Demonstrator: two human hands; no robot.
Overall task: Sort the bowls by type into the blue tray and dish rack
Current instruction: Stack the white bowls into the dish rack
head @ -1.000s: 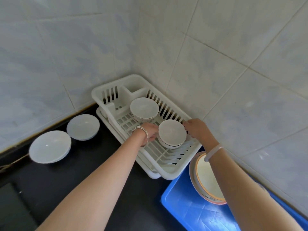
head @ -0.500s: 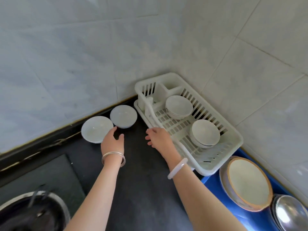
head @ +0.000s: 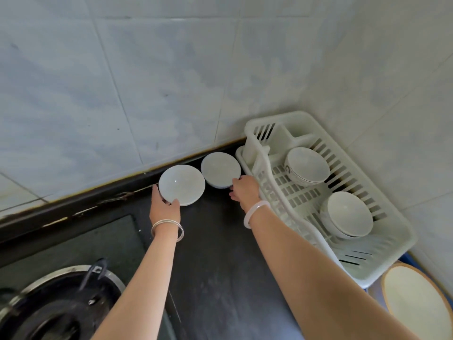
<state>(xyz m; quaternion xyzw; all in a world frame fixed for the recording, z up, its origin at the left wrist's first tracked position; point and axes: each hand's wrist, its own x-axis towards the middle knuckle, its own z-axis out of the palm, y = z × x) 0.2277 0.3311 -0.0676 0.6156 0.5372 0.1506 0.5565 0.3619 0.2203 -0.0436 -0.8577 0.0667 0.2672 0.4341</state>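
**Bowls: two on the tabletop being gripped, two stacks sitting in the rack**

Left white bowl point(head: 182, 184) is sitting on the dark tabletop point(head: 220, 253) by the tiled wall point(head: 147, 82). Left hand point(head: 164, 207) is gripping its near-left rim, thumb at the front edge, fingers curling round the left side

Right white bowl point(head: 221, 173) is sitting just beside it, rims nearly touching, and right next to the dish rack point(head: 382, 261). Right hand point(head: 245, 190) is closing on its near-right rim, fingers wrapping the edge; lower fingers are hanging loose below. Can't tell whether either bowl is lifting off the surface

The white rack is sitting in the wall corner. Inside it, rear bowl stack point(head: 307, 166) is lying tilted near the cutlery compartment, front bowl stack point(head: 348, 214) is lying tilted closer to the camera. Both look like nested pairs; exact count unclear

Blue tray point(head: 407, 258) is only peeking out at the rack's near-right corner. An orange-rimmed plate point(head: 416, 298) is showing at lower right; can't tell what it's resting on

Silver bangles point(head: 168, 228) on the left wrist, pale bangle point(head: 255, 212) on the right. Gas burner point(head: 56, 305) is sitting at lower left, well apart from the bowls
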